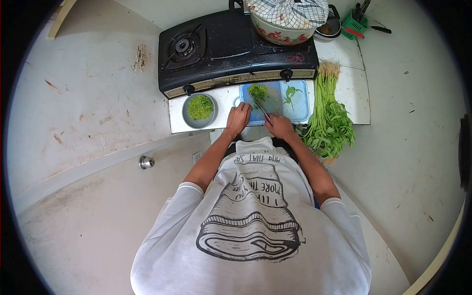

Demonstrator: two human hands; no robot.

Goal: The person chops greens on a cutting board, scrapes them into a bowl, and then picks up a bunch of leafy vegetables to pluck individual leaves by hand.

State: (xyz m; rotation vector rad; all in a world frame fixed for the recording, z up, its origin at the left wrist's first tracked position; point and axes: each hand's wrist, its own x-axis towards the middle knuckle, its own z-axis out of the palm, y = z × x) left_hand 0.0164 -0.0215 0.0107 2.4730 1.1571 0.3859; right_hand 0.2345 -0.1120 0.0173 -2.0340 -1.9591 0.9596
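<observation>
Chopped greens (257, 91): one heap on the cutting board (298, 113), toward its far left corner; another lot fills the bowl (185, 112).
Knife (261, 108): one, its blade slanting up to the heap.
Right hand (280, 126): closed round the knife handle.
Left hand (238, 118): at the board's near left edge, fingers bent down; cannot tell whether it grips anything.
Sprig (290, 96): one, on the board's right half.
Bundle of stems (327, 115): one, roots away from the person, beside the board's right edge.
Stove (221, 51): one, close behind the board, limiting room there; two knobs, one burner in plain view.
Pot (282, 37): one, on the stove's right side, under one checked cloth (290, 12).
Green basket (354, 24): one, beyond the small pan (328, 30), holding utensils.
</observation>
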